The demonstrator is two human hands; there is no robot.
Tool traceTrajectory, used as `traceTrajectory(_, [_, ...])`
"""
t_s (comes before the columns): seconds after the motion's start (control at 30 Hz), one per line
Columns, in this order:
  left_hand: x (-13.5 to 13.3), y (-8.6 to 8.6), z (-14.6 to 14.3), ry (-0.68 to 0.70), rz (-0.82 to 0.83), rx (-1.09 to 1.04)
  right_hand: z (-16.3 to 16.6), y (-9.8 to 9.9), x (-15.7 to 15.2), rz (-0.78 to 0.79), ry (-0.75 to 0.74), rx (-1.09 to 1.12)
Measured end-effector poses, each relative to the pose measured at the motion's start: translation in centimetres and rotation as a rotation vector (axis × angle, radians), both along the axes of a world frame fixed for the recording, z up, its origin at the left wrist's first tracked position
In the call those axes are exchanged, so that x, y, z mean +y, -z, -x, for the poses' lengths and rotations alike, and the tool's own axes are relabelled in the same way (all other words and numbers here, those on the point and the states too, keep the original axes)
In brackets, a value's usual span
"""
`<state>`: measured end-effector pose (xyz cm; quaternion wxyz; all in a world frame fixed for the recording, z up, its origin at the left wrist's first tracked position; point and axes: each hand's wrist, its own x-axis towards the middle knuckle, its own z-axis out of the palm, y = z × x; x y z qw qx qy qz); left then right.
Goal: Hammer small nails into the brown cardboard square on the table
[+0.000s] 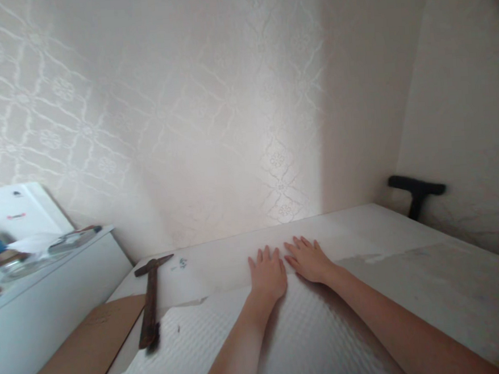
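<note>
My left hand lies palm down with fingers spread, at the far edge of a white textured sheet. Beside it, my right hand rests flat too, its fingers apart and pointing toward the wall. Both hands touch the smooth white strip along the back, and neither holds anything. The two thumbs are close to each other. To the left of my hands, a hammer with a dark head and wooden handle lies partly over the textured sheet.
Brown cardboard lies at the left, by a white cabinet with jars and a white box on top. A black T-shaped handle stands at the back right. Patterned wallpaper closes off the back.
</note>
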<state>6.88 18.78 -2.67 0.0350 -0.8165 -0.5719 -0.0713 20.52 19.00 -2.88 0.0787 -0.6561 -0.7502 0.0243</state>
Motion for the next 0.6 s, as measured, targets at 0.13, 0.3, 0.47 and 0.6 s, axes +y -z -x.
traceTrajectory(0.13, [0.01,-0.08,-0.02,0.0,0.012,-0.001,-0.02,-0.04,0.01,-0.001,-0.004,0.004])
traceTrajectory(0.3, [-0.04,-0.21,-0.02,0.001,0.013,0.006,-0.03,0.04,0.1,0.007,-0.002,0.005])
traceTrajectory(0.47, [-0.09,-0.2,0.0,-0.002,0.009,0.017,0.01,0.06,0.06,-0.005,0.002,0.01])
traceTrajectory(0.6, [-0.01,0.0,0.07,0.002,0.001,0.005,0.03,-0.04,-0.01,0.006,0.001,0.023])
